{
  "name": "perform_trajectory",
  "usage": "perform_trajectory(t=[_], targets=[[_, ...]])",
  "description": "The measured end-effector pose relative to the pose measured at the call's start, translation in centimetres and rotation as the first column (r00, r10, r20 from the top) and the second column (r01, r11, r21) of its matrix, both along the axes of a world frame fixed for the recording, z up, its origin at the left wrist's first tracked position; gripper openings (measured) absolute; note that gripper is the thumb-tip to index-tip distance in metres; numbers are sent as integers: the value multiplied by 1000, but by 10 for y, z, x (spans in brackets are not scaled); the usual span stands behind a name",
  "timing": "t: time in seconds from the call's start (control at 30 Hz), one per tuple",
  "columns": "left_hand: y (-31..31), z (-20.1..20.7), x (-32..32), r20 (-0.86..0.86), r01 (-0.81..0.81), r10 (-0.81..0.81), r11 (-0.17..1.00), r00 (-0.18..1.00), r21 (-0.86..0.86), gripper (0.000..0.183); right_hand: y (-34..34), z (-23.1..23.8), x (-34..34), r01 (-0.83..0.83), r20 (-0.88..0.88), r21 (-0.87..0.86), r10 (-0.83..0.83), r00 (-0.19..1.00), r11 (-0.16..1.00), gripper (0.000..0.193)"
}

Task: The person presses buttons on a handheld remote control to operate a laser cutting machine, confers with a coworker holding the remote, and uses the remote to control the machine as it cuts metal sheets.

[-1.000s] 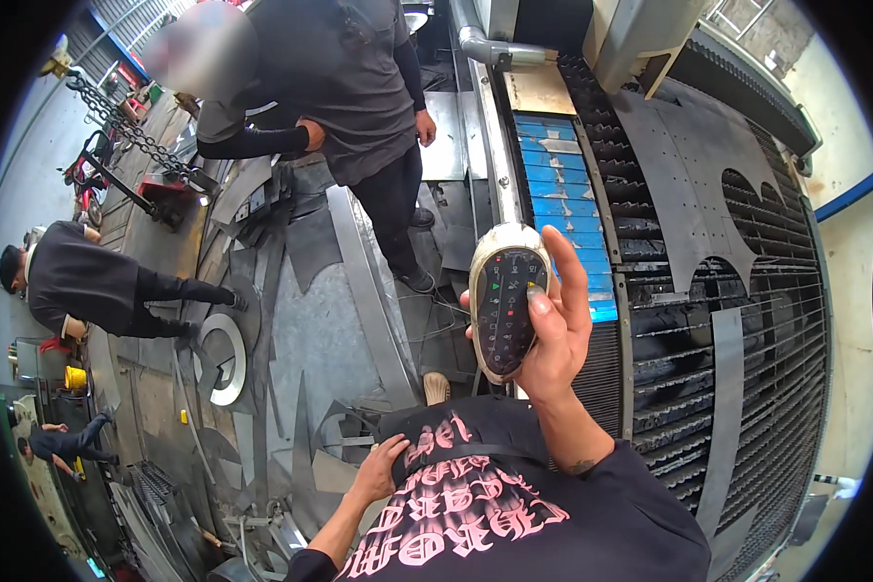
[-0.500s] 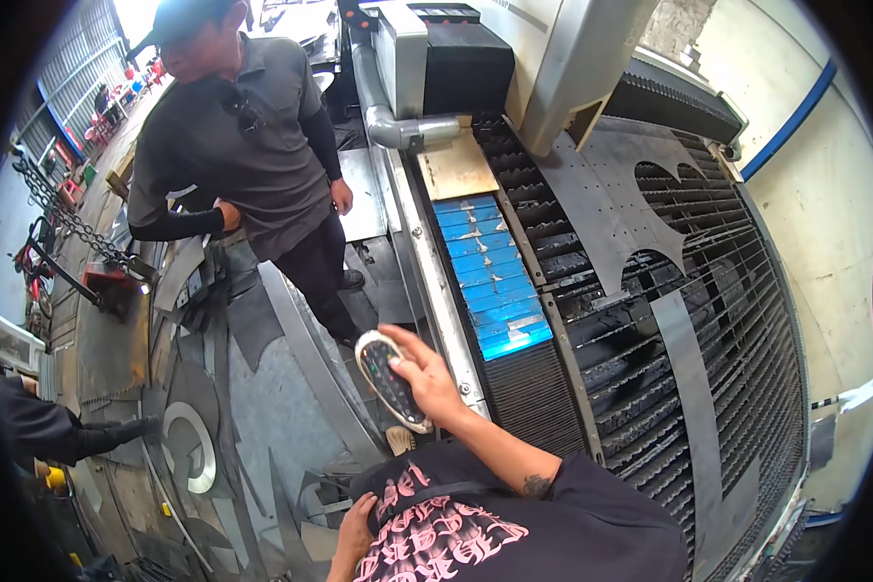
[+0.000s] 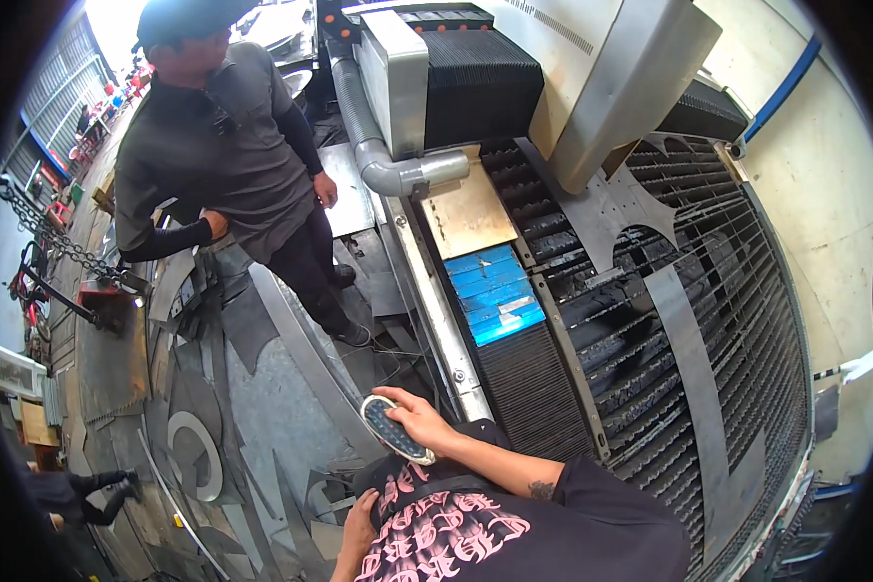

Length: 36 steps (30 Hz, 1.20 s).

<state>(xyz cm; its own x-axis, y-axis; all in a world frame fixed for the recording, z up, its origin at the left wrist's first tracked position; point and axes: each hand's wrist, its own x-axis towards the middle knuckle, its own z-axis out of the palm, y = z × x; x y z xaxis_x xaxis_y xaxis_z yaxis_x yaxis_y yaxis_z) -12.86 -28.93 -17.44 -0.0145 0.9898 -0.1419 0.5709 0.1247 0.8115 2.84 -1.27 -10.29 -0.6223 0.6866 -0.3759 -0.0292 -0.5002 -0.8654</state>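
My right hand (image 3: 419, 425) is closed around an oval remote control (image 3: 386, 427) with a pale rim and a dark button face, held in front of my waist. The thumb lies over its face. My left hand (image 3: 359, 524) rests against the front of my black shirt (image 3: 456, 529) with pink lettering. Its fingers are mostly hidden, so their state cannot be told. Beyond the remote, to the right, stands a large cutting machine, its grey gantry (image 3: 630, 97) over a bed of toothed slats (image 3: 621, 388) carrying cut sheet metal (image 3: 689, 359).
A person (image 3: 223, 145) in a dark shirt and cap stands ahead on the left. Metal offcuts (image 3: 281, 407) cover the floor, with a metal ring (image 3: 196, 456) among them. Blue cover plates (image 3: 495, 296) and black bellows (image 3: 533, 388) run along the machine. A chain (image 3: 58, 233) hangs far left.
The gantry and its pipe have come nearer along the bed, and fewer blue plates show. My right hand has lowered with the remote toward my waist. The other person's head has turned slightly.
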Motion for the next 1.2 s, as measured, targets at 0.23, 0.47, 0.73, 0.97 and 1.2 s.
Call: perform_trajectory(t=[0.23, 0.47, 0.73, 0.97, 1.2], targets=[[-7, -4, 3, -24, 9, -7, 999, 1000, 53, 55, 14, 33, -11, 31, -17, 63, -30, 999, 998, 45], [-7, -3, 4, 30, 4, -7, 997, 1000, 78, 60, 8, 36, -10, 53, 5, 45, -53, 999, 998, 45], [-16, -11, -4, 19, 40, -42, 995, 999, 92, 67, -18, 32, -19, 48, -14, -73, -50, 999, 996, 43], [-24, -15, -3, 23, 65, -66, 997, 998, 47, 83, -33, 45, -35, -6, -47, -79, 2, 999, 997, 44], [-21, -12, -2, -26, 68, -68, 998, 997, 12, 90, -33, 35, -33, -46, -25, -47, 45, 999, 998, 45]])
